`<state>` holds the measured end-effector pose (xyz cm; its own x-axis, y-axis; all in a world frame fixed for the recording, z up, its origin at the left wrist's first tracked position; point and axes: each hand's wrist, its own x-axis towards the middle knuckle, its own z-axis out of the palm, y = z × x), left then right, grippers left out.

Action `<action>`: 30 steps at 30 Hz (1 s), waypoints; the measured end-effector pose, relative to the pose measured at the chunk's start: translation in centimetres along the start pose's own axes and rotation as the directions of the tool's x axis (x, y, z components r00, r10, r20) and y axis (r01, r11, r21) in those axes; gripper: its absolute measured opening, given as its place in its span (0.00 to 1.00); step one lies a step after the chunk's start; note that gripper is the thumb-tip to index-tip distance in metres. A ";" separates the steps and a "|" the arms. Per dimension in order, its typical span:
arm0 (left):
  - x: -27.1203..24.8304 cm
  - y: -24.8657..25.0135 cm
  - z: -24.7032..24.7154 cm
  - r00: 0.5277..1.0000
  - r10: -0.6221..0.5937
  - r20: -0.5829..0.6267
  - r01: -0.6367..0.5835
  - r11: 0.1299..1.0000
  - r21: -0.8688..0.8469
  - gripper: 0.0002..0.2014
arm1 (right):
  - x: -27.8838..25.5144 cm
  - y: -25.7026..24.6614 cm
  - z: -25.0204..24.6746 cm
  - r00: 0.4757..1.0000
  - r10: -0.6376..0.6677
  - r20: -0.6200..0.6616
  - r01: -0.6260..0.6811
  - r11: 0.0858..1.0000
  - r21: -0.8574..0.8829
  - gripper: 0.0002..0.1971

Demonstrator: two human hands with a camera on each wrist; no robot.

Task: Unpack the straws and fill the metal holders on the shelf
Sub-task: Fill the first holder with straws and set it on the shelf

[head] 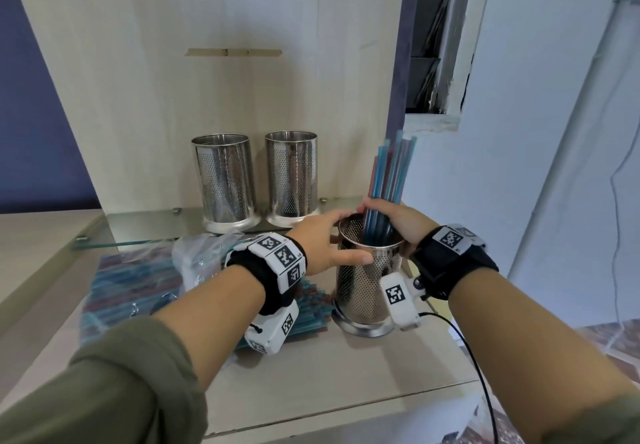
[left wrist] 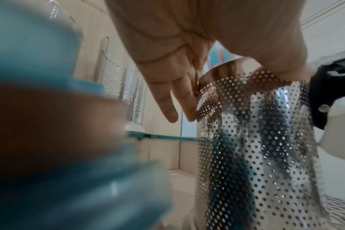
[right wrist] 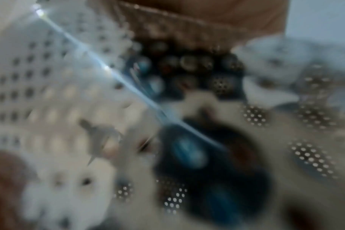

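1. Underneath, a pale wood-grain bench [head: 363,374] carries loose straws [head: 138,280], a plastic bag [head: 197,253] and one perforated holder [head: 367,280].
2. Behind, a glass shelf [head: 145,232] bears two holders [head: 225,183].
3. Left hand [head: 322,246] curls round the near holder's rim; right hand [head: 398,225] grips a straw bundle [head: 391,173] standing inside.
4. White wall [head: 536,131] lies rightward.

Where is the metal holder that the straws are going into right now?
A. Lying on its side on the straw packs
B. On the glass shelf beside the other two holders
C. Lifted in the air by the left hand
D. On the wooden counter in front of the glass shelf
D: the near holder stands upright on the wooden counter, forward of the glass shelf, while the right hand grips the straw bundle in it and the left hand steadies it.
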<state>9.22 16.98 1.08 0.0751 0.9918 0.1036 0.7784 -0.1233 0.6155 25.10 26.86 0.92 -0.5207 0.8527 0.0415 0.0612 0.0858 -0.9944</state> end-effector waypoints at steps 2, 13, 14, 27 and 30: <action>-0.3 0.5 -0.2 1.000 -0.010 0.015 0.010 1.000 0.019 0.46 | -0.6 -0.4 0.3 0.999 0.029 0.036 -0.033 0.995 0.094 0.18; -5.5 -0.7 -5.5 0.992 -0.034 -0.122 0.080 0.914 0.399 0.44 | -4.7 -1.3 -0.4 0.976 -0.052 0.210 0.081 0.988 -0.134 0.38; -6.2 -1.4 -6.1 0.992 -0.059 -0.113 0.104 0.888 0.448 0.40 | -4.6 -0.9 -0.2 0.978 -0.075 0.196 0.113 0.976 -0.188 0.33; -10.4 -5.0 -4.1 0.968 -0.200 -0.154 0.249 0.657 0.712 0.32 | -4.6 1.3 0.6 0.991 -0.133 0.017 0.134 0.970 -0.204 0.26; -10.5 -5.0 -4.2 0.963 -0.196 -0.184 0.269 0.663 0.699 0.35 | -5.0 1.0 0.9 0.992 -0.128 0.001 0.125 0.968 -0.216 0.25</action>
<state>1.87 7.01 0.20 -0.1951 0.9731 0.1228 0.9718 0.2087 -0.1098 27.03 22.18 -0.37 -0.5255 0.8340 0.1682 0.1784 0.3013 -0.9367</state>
